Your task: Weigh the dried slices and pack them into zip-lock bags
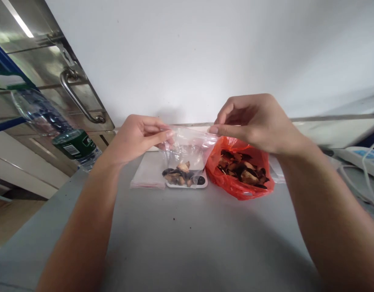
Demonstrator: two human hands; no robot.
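Note:
A clear zip bag (190, 140) is stretched between my two hands by its top edge. Dark and tan dried pieces (181, 173) lie in its lower part, over a small white scale (202, 182); whether the bag rests on the scale I cannot tell. My left hand (144, 136) pinches the bag's left upper corner. At the right upper corner, thumb and fingers of my right hand (250, 121) are closed on the bag. Just below my right hand sits an open red plastic bag (226, 184) full of similar dried pieces (246, 172).
Flat clear bags (147, 172) are stacked left of the scale. A large plastic bottle (73, 144) with a green label stands at the left. A white wall (187, 61) rises behind the grey table (175, 251). White cables (365, 174) and a pale device lie at far right.

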